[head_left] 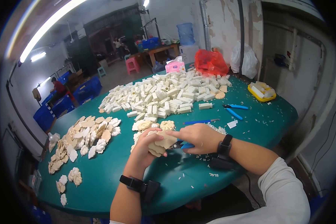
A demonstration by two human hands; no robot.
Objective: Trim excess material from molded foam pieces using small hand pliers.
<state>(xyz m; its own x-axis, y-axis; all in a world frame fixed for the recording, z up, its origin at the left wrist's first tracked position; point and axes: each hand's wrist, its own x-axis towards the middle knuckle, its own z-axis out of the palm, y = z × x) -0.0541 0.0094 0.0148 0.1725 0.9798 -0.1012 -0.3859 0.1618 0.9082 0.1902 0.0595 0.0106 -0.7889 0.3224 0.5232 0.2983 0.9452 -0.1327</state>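
At the centre of the frame, a person seated at a round green desk [220,127] works a beige flower-shaped moulded piece [161,143] with both hands. The left hand [145,149] is curled shut around the piece, cupping it from below with the fingers wrapped over its edge. The right hand [198,137] is closed on blue-handled cutters [184,145], whose handles show just under the palm, while its fingertips press against the right side of the piece. Both wrists carry black bands.

Just above the hands lie a few more flower-shaped pieces [153,125], touching one another. A large heap of cream rectangular blocks [168,93] fills the upper middle of the desk. At the left of the frame a spread of flat beige and white moulded pieces [84,138] covers the desk, with a few strays [72,176] near the lower left edge. Right of the hands lie a blue craft knife [199,121] and a second pair of blue-handled pliers [233,109], set apart from each other, with small white trimmings [212,158] scattered over the cloth. A yellow tray [262,98] holding white parts sits at the right edge, a red plastic bag [211,61] and a pink box [174,66] at the far edge. In the upper left of the frame another person in red [58,88] sits among blue crates [63,104].
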